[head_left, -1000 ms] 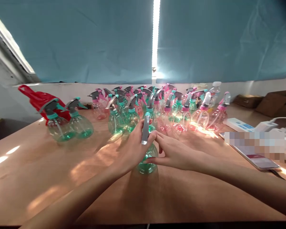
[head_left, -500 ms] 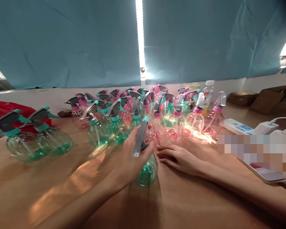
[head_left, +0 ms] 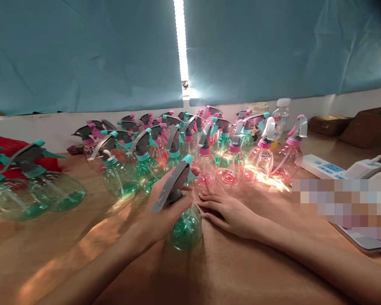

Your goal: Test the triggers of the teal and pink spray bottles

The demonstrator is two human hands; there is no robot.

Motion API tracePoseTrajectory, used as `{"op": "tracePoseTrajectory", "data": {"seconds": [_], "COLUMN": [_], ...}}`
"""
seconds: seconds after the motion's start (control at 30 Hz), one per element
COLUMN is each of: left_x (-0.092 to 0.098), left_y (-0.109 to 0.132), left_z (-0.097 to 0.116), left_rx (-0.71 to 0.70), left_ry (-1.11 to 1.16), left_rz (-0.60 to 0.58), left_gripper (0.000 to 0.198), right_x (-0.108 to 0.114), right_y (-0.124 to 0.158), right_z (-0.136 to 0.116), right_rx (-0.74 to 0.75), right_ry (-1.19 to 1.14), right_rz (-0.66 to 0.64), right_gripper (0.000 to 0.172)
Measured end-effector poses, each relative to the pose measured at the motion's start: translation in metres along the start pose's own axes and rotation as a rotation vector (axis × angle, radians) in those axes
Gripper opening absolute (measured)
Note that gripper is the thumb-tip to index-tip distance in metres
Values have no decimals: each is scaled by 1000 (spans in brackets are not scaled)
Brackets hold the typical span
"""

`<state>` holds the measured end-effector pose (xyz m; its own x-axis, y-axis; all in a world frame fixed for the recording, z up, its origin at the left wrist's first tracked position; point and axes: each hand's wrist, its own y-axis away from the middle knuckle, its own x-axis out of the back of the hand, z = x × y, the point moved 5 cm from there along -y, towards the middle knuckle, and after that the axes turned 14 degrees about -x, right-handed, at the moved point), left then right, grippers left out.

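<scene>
My left hand [head_left: 165,207] is wrapped round the neck of a green spray bottle [head_left: 186,231], below its grey trigger head with a teal nozzle. The bottle stands near the middle of the table, its collar hidden by my fingers. Just to its right, my right hand [head_left: 230,212] lies palm down on the tabletop, fingers stretched out and holding nothing. Beyond my hands are a green spray bottle [head_left: 119,180] with a teal collar and a pink spray bottle [head_left: 205,167] with a pink collar, among several more of both colours.
Two green spray bottles [head_left: 62,190] stand at the left, before a red bag [head_left: 6,146]. A white power strip [head_left: 320,165] with plugs lies at the right. Behind are a clear bottle with a white cap [head_left: 281,116] and a brown cardboard box [head_left: 366,129].
The spray bottle in my left hand has turned, so its head now slants more toward the lower left. My right hand stays flat on the table. The view has shifted slightly.
</scene>
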<state>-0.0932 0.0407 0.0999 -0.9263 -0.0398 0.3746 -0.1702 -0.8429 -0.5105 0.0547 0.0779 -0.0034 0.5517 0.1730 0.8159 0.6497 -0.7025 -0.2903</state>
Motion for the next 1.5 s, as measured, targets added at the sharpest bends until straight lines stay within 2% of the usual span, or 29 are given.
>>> {"op": "tracePoseTrajectory", "data": {"seconds": [0.23, 0.5, 0.73, 0.83, 0.97, 1.2, 1.4, 1.5], "left_x": [0, 3, 8, 7, 7, 5, 3, 3], "left_y": [2, 6, 6, 5, 5, 8, 9, 7], "left_z": [2, -5, -4, -2, 1, -1, -1, -1], "left_rx": [28, 78, -6, 10, 7, 30, -6, -46], "left_ry": [2, -37, -97, -135, -114, -129, -154, -141], "left_rz": [-9, 34, 66, 18, -25, 1, 18, 22], "left_gripper": [38, 46, 23, 11, 7, 33, 22, 25], "right_x": [-1, -1, -1, -2, -2, -1, -1, -1], "right_y": [1, 1, 1, 1, 1, 1, 2, 2], "right_z": [4, 6, 6, 6, 6, 6, 4, 4], "right_rx": [-18, -34, -31, -34, -37, -36, -15, -10], "right_ry": [-57, -73, -69, -74, -71, -68, -11, -2], "right_rz": [-12, -33, -47, -50, -46, -45, -14, -10], "right_gripper": [34, 34, 33, 34, 35, 35, 35, 35]}}
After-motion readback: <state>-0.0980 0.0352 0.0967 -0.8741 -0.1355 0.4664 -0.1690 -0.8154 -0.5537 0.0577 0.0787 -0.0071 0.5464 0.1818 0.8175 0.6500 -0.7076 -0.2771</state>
